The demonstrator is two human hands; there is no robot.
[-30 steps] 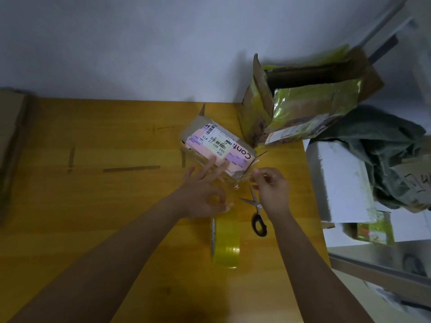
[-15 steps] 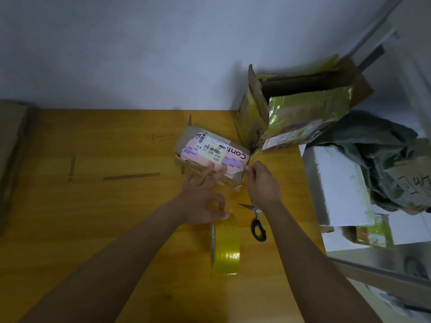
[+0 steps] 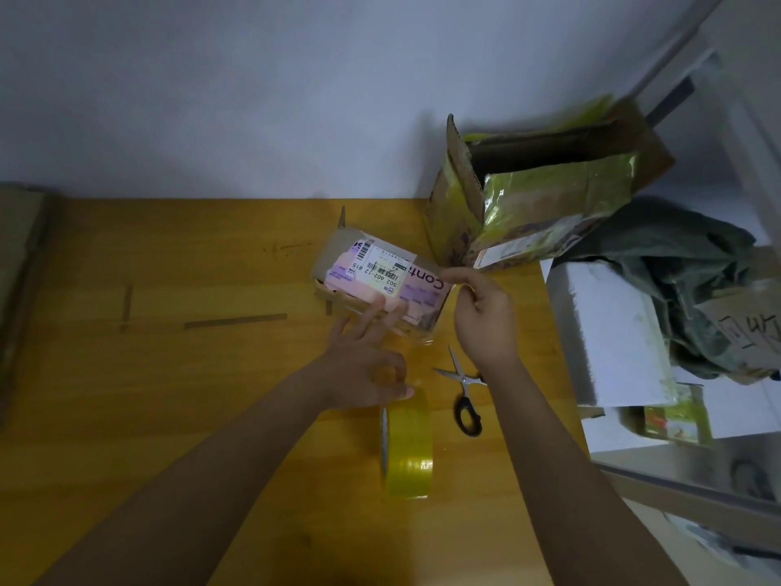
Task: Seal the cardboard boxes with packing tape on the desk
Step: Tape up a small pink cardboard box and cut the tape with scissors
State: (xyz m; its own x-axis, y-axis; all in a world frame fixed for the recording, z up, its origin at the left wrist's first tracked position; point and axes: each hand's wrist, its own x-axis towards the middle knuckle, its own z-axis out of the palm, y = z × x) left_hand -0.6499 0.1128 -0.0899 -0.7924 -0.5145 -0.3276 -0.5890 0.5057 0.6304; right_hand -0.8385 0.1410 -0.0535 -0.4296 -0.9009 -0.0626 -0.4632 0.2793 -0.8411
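- We see the small cardboard box (image 3: 380, 281) lying on the wooden desk (image 3: 169, 374), near the far edge, with a pink and white shipping label facing up.
- Our left hand (image 3: 367, 365) reaches in from the lower left, forearm stretched diagonally across the desk. Its straight fingers (image 3: 376, 315) are spread and press on the near side of the small cardboard box, while the thumb and one finger curl toward each other below; whether they pinch anything, we cannot tell.
- Our right hand (image 3: 486, 315) comes in from the lower right, wrist raised, fingers curled. Its fingertips pinch at the right end of the small cardboard box, where a clear strip of tape (image 3: 422, 332) appears to run over the box corner; the strip is hard to make out.
- The tape roll (image 3: 408, 450) stands on its edge on the desk, just below the left hand and near the scissors.
- The scissors (image 3: 465, 391) lie on the desk with blades open, partly under the right wrist.
- A larger open box (image 3: 541, 192) covered in yellowish tape stands beyond the right hand, at the desk's far right corner.
- Grey fabric (image 3: 676, 268) and a white block (image 3: 608, 332) sit off the right side of the desk.
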